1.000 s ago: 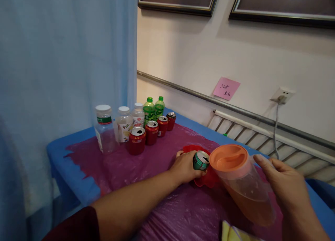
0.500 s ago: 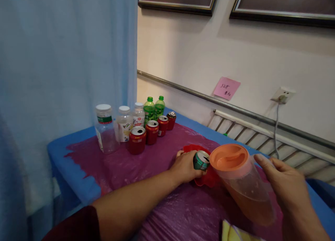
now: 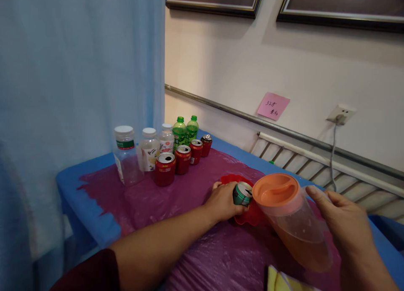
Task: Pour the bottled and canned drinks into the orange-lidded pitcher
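Note:
My left hand (image 3: 222,201) is wrapped round a green can (image 3: 242,194), which stands over a red scalloped dish (image 3: 252,215). My right hand (image 3: 344,215) grips the handle of a clear plastic pitcher (image 3: 303,236) with an orange lid (image 3: 277,190). The pitcher is tilted toward the can, its lid edge close to the can's top, and brownish liquid lies in its lower part. Whether liquid is flowing into the can cannot be made out.
Several red cans (image 3: 165,169) stand in a row, with clear white-capped jars (image 3: 128,160) and green bottles (image 3: 179,133) behind. Purple plastic (image 3: 202,257) covers the blue table (image 3: 75,169). A yellow cloth (image 3: 279,280) lies at the front edge. A radiator (image 3: 296,166) lines the wall.

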`<state>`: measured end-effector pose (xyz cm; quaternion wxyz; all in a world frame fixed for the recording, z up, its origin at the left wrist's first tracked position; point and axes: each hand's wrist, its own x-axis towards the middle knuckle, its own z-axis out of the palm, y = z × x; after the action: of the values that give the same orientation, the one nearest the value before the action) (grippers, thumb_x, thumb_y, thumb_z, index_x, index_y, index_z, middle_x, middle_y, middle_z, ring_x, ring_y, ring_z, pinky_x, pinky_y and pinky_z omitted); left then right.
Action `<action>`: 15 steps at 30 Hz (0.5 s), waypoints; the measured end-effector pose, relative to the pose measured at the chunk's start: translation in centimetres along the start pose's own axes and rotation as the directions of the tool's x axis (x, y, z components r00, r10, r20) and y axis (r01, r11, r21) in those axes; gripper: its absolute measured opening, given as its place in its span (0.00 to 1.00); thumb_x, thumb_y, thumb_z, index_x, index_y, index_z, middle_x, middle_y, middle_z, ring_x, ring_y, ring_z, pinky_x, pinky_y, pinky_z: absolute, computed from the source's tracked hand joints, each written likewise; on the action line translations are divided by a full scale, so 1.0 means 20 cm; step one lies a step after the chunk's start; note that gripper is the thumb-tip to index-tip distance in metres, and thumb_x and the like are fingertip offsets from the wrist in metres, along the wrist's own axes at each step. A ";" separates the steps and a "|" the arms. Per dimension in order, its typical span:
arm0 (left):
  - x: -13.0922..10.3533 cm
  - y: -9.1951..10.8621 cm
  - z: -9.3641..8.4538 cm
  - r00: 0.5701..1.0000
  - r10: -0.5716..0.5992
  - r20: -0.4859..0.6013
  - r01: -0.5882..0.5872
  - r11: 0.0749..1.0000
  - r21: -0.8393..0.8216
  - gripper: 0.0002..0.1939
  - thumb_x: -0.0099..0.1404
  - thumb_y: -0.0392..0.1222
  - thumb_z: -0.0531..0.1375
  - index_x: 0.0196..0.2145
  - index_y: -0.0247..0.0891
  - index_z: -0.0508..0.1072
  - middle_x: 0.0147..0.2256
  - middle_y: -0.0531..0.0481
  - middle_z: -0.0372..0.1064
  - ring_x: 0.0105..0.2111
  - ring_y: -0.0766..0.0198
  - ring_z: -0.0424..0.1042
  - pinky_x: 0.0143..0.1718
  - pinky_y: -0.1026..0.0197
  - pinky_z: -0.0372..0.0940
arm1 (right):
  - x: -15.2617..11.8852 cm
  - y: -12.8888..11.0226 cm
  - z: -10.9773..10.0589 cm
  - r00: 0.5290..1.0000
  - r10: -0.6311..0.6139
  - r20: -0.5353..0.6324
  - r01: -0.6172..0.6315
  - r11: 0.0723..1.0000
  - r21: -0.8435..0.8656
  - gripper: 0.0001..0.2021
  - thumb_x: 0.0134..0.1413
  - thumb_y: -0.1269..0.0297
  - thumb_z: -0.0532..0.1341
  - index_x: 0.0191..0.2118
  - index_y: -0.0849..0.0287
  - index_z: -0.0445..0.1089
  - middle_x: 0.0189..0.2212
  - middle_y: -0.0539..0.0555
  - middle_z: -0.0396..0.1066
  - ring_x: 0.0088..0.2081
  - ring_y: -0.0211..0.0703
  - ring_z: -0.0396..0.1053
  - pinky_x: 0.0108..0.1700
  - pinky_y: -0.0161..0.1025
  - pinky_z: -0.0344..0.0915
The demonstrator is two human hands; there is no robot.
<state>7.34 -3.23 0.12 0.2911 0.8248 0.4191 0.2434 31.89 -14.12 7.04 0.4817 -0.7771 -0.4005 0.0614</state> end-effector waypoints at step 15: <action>0.00 0.01 -0.01 1.000 0.006 -0.008 -0.006 1.000 0.001 0.29 0.52 0.52 0.71 0.52 0.48 0.72 0.48 0.53 0.78 0.49 0.51 0.74 0.60 0.47 0.56 | 0.00 0.00 0.00 1.000 0.010 -0.005 -0.010 1.000 -0.005 0.25 0.49 0.43 0.66 0.19 0.56 0.57 0.18 0.44 0.48 0.22 0.35 0.48 0.22 0.35 0.45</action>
<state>7.28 -3.35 0.33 0.2885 0.8252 0.4180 0.2474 31.83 -14.15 7.04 0.4805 -0.7802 -0.3957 0.0609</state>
